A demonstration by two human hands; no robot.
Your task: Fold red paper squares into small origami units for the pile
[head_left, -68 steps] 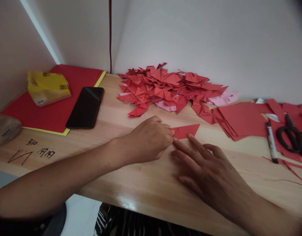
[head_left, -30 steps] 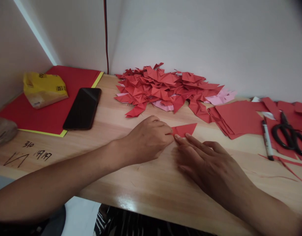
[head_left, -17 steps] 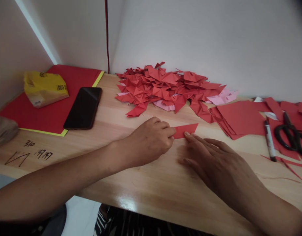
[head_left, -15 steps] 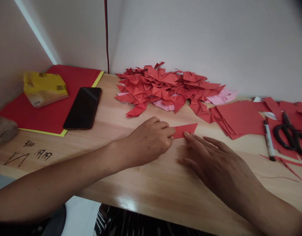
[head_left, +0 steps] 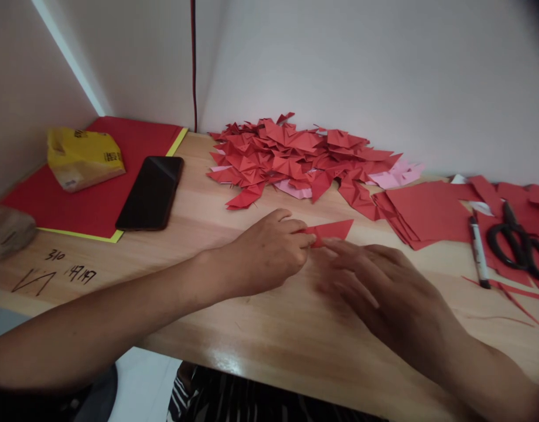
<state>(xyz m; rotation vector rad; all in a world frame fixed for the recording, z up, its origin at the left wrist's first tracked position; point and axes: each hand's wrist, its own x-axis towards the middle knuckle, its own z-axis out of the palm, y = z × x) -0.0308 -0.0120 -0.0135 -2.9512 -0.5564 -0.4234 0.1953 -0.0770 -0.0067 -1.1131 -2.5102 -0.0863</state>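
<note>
A small folded piece of red paper with a slanted right end lies on the wooden table. My left hand is closed on its left end, fingers bent and pressed down, hiding that part. From the right, my right hand reaches in with fingers stretched and slightly apart. Its index fingertip is at the paper's lower edge, near my left fingers; I cannot tell whether it presses. Behind both hands rises a heap of folded red paper pieces, with a few pink ones among them.
Red paper sheets lie stacked at right, near a marker, black-handled scissors and thin red strips. At left, a phone and a yellow packet rest by large red sheets. Handwriting marks the table; a wall stands behind.
My right hand has slid left along the paper's lower edge toward my left hand, and its fingers have lifted and spread a little. My left hand stays on the paper's left end.
</note>
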